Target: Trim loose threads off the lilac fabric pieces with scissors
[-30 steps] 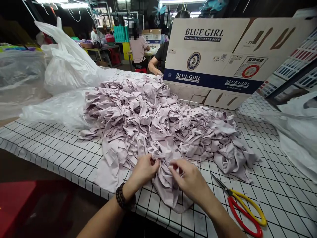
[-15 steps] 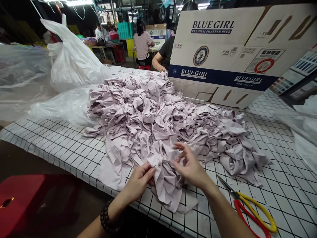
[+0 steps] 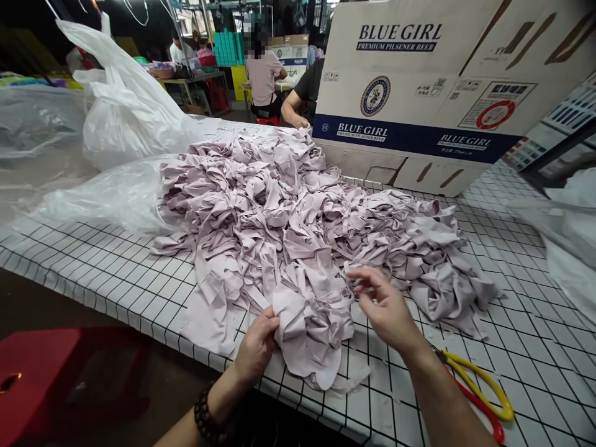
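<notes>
A large heap of crumpled pale mauve fabric pieces (image 3: 261, 186) covers the middle of the table. My left hand (image 3: 256, 344), with dark beads at its wrist, pinches the left edge of a fabric piece (image 3: 310, 335) between thumb and fingers at the front of the heap. The rest of that piece lies bunched toward the table's front edge. My right hand (image 3: 384, 307) hovers at the heap's front right, its fingers curved and apart, with nothing visible in them. Under my right forearm lie scissors (image 3: 488, 385) with one yellow and one red handle; their blades are mostly hidden.
A large white carton (image 3: 410, 74) stands at the back right. Clear plastic bags (image 3: 125, 124) lie at the left, more plastic at the right edge. The table (image 3: 130, 292) has a black-grid cover. A red stool (image 3: 56, 379) is lower left. Other people sit beyond.
My right hand has moved right, away from the held fabric. The piece in my left hand has spread wider. The scissors' blades are now mostly covered by my right forearm.
</notes>
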A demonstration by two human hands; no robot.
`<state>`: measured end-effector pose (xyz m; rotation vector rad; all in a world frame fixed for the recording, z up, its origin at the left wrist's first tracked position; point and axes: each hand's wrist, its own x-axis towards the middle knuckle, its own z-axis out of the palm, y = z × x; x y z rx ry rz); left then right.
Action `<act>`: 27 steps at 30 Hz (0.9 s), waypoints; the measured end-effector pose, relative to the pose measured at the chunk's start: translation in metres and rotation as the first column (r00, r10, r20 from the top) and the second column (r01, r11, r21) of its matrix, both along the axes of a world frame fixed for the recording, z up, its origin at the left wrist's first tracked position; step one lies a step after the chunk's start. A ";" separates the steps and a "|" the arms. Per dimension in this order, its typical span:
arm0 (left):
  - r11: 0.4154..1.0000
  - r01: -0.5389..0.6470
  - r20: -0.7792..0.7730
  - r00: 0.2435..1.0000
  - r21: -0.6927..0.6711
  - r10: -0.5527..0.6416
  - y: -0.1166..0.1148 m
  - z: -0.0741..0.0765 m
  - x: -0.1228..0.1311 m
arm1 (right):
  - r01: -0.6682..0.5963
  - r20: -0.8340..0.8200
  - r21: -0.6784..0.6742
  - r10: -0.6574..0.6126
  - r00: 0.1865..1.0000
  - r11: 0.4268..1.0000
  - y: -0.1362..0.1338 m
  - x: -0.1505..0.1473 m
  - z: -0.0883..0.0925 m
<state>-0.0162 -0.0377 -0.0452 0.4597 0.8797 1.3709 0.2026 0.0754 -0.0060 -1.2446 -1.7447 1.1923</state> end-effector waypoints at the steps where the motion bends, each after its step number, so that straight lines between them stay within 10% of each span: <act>1: 1.000 -0.004 0.001 1.000 -0.008 0.004 0.001 0.001 0.000 | -0.090 0.013 0.028 0.089 0.996 0.996 -0.008 -0.008 0.002; 5: 1.000 -0.003 -0.010 1.000 -0.002 0.003 0.000 0.006 0.000 | -0.383 0.194 0.212 0.346 0.918 0.899 -0.024 -0.045 0.005; 11: 1.000 -0.001 -0.229 0.973 0.031 0.008 -0.001 0.008 -0.013 | -0.433 0.339 0.210 0.350 0.873 0.877 -0.011 -0.053 0.010; 16: 0.902 -0.340 -0.706 0.570 0.265 0.421 -0.006 0.022 -0.016 | -0.423 0.168 0.133 0.401 0.901 0.896 -0.012 -0.046 0.023; 18: 0.888 -0.331 -0.716 0.530 0.318 0.454 -0.010 0.028 -0.011 | -0.425 0.245 0.175 0.379 0.893 0.888 -0.015 -0.051 0.022; 27: 0.956 -0.065 -0.098 0.994 -0.287 0.039 -0.030 0.002 0.022 | -0.505 0.576 0.269 0.283 0.767 0.820 -0.027 -0.078 -0.006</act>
